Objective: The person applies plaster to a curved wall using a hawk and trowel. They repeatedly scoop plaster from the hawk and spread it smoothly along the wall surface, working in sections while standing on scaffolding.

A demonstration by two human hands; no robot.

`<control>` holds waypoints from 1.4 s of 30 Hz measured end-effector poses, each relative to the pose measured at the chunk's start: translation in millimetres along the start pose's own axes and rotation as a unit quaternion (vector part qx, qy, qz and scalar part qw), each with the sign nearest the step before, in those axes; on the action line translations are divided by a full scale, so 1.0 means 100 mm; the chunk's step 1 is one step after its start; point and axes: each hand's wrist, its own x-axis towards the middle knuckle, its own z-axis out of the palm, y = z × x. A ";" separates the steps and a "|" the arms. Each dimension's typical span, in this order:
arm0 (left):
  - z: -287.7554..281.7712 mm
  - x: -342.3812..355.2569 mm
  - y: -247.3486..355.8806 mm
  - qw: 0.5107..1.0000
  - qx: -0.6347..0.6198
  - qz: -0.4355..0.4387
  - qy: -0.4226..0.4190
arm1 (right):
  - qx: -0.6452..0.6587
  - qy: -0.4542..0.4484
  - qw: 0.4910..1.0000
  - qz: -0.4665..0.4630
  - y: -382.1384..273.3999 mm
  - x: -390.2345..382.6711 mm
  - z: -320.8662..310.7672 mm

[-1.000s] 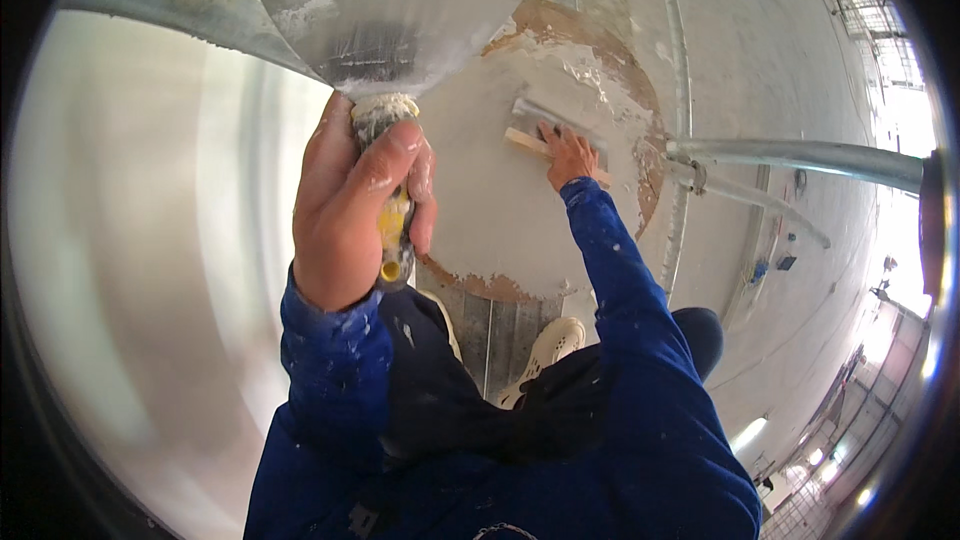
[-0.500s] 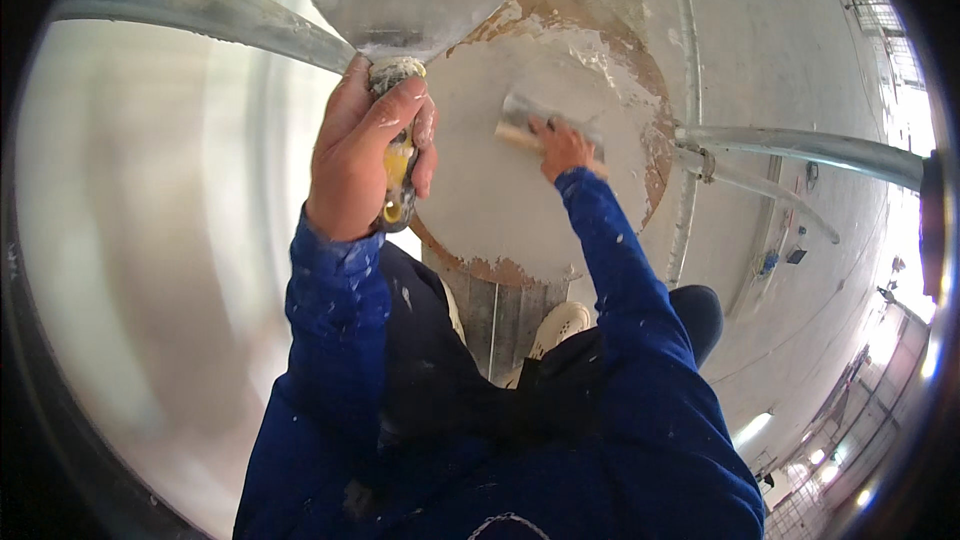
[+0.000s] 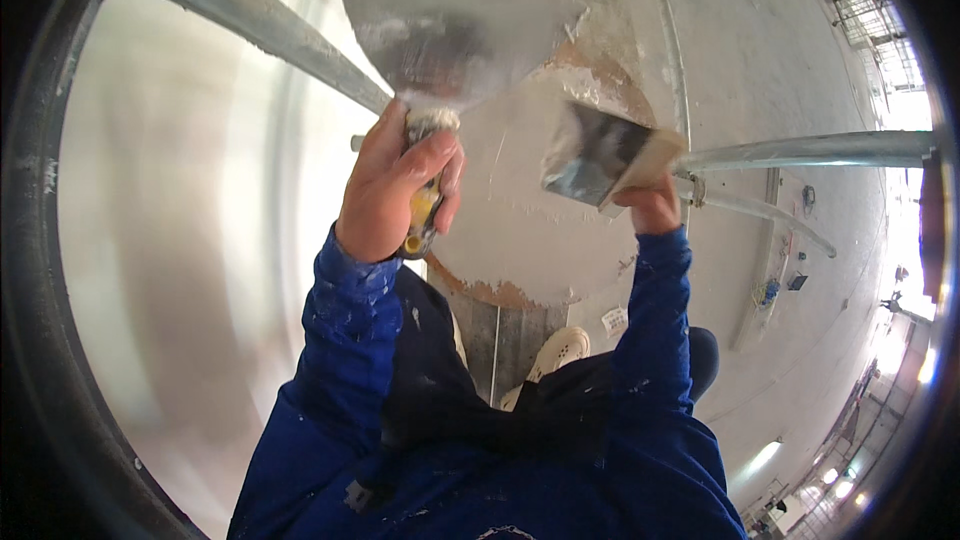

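Left hand (image 3: 393, 188): grip clenched on broad putty knife (image 3: 455, 35), over far-left edge of round plaster-smeared board (image 3: 495, 292). Right hand (image 3: 652, 208) grasping trowel (image 3: 600, 155), tilted over board's right side. Risk: wide right swing could clip steel tube (image 3: 820, 150) beside board.

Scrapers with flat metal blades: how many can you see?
2. The wide scraper is in the left hand, blade pointing away from the body. The rectangular scraper is in the right hand.

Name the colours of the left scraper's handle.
The handle is yellow and black; head view shows it.
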 end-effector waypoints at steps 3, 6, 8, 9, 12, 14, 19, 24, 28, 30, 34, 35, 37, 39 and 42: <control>-0.11 -0.08 -0.06 0.996 -0.054 -0.011 -0.068 | 0.112 0.019 0.985 -0.131 -0.54 -0.06 0.12; -0.01 -0.18 -0.02 0.995 -0.059 -0.061 -0.054 | 0.220 0.011 0.946 -0.239 -0.93 -0.17 0.14; -0.02 -0.20 0.02 0.982 -0.019 -0.098 -0.161 | 0.273 -0.075 0.918 -0.276 -1.14 -0.29 0.24; -0.01 -0.19 0.00 0.980 -0.005 -0.111 -0.167 | 0.299 -0.121 0.901 -0.290 -1.18 -0.33 0.30; 0.02 -0.15 -0.08 0.978 0.022 -0.112 -0.175 | 0.285 -0.132 0.894 -0.320 -1.12 -0.40 0.42; 0.05 -0.13 -0.09 0.978 0.042 -0.101 -0.176 | 0.182 -0.140 0.903 -0.363 -1.15 -0.42 0.59; 0.09 -0.10 -0.12 0.983 0.044 -0.094 -0.152 | 0.002 -0.194 0.881 -0.432 -1.25 -0.32 0.81; 0.12 -0.16 -0.03 0.985 -0.009 -0.100 -0.143 | -0.220 -0.194 0.856 -0.426 -1.28 -0.27 0.77; 0.06 -0.16 -0.08 0.984 -0.048 -0.111 -0.129 | -0.367 -0.137 0.827 -0.404 -1.32 -0.24 0.78; -0.01 -0.17 -0.11 0.982 -0.058 -0.113 -0.138 | -0.381 -0.126 0.832 -0.383 -1.33 -0.23 0.76; 0.03 -0.20 -0.01 0.984 -0.075 -0.092 -0.137 | -0.409 -0.093 0.840 -0.345 -1.27 -0.14 0.52; 0.01 -0.21 0.00 0.982 -0.100 -0.077 -0.142 | -0.425 -0.076 0.840 -0.329 -1.16 -0.09 0.40; -0.03 -0.22 0.00 0.976 -0.151 -0.048 -0.152 | -0.393 -0.003 0.886 -0.248 -0.91 0.00 0.17; -0.01 -0.15 -0.03 0.980 -0.172 -0.035 -0.097 | -0.289 0.113 0.946 -0.097 -0.63 0.05 -0.05; 0.00 -0.14 -0.01 0.978 -0.194 -0.012 -0.071 | -0.266 0.085 0.960 -0.035 -0.43 0.10 0.01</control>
